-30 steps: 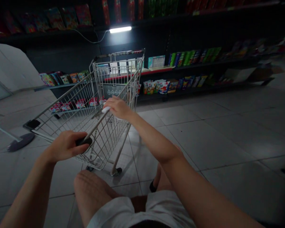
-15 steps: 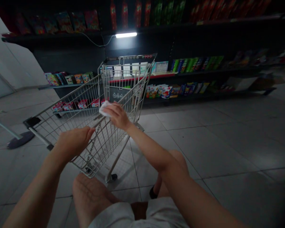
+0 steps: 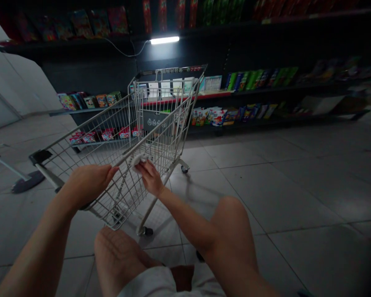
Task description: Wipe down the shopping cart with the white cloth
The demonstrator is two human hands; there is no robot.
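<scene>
A metal wire shopping cart (image 3: 160,119) stands on the tiled floor in front of me, its near corner close to my knees. My left hand (image 3: 86,183) is closed over the cart's near front corner rim. My right hand (image 3: 150,175) presses a small white cloth (image 3: 138,159) against the top rail of the cart's right side, fingers wrapped round the cloth. My bare knees and white shorts show at the bottom of the view.
Dark store shelves (image 3: 250,88) with colourful packets run along the back, lit by a strip light (image 3: 165,40). A mop (image 3: 21,181) lies on the floor at the left. Grey floor tiles (image 3: 281,177) stretch to the right.
My right hand has slid the cloth down along the cart's side rail towards me. The left hand shifted from the black corner piece to gripping the rim. The cart turned slightly.
</scene>
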